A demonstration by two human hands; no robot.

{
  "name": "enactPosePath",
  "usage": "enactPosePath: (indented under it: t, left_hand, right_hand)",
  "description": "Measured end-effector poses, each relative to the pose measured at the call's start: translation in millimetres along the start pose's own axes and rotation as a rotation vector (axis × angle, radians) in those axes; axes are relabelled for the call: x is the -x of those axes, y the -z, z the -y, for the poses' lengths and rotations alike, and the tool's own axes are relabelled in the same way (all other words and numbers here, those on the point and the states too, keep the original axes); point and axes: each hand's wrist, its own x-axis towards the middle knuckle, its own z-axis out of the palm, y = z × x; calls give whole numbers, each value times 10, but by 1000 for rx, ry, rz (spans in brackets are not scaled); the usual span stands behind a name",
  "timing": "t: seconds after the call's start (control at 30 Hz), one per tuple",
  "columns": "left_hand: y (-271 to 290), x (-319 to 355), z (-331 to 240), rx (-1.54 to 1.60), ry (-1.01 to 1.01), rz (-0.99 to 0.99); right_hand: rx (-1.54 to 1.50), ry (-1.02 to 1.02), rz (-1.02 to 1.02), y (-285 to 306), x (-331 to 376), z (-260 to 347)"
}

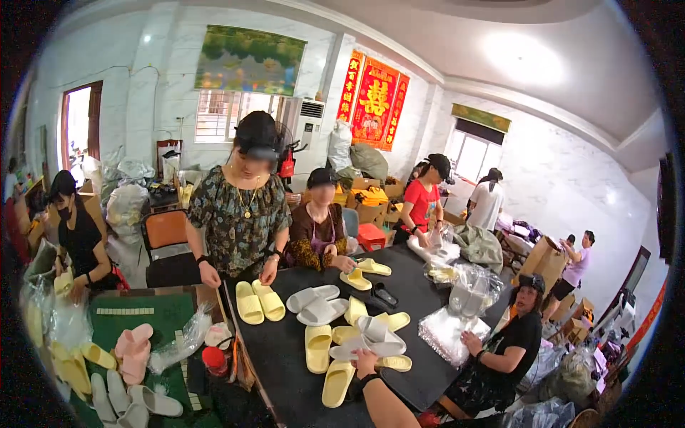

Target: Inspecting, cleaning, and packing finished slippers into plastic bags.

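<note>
The hand (365, 362) presses flat, fingers together, on a grey slipper (367, 347) — the loose pile (357, 335) could slide off the black table (285, 357).

Red banners (373, 102) with gold characters hung on the far wall, well beyond the hand (365, 364) on the table. Clear plastic bags (449, 332) lay right of it, and brown cardboard boxes (544, 261) stood farther right

1. The left hand (365, 362) lies on the pale slippers (371, 341); its fingers are too small to tell whether they grip.
2. Its forearm is cut off by the lower edge.
3. The right hand is out of view.
</note>
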Motion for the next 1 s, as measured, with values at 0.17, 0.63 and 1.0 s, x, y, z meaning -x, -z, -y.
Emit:
enactPosePath:
  t: [0.17,0.63,1.0]
  left_hand:
    - [-228,-120,-567,-3,269,-66]
    - [1631,5148,1561,410,576,13]
    - [2079,5038,988,845,455,505]
  right_hand:
    - [393,215,5,-237,42,496]
    - [-1045,-257,-12,873,219,737]
    - [-676,-118,431,1900,2013,1514]
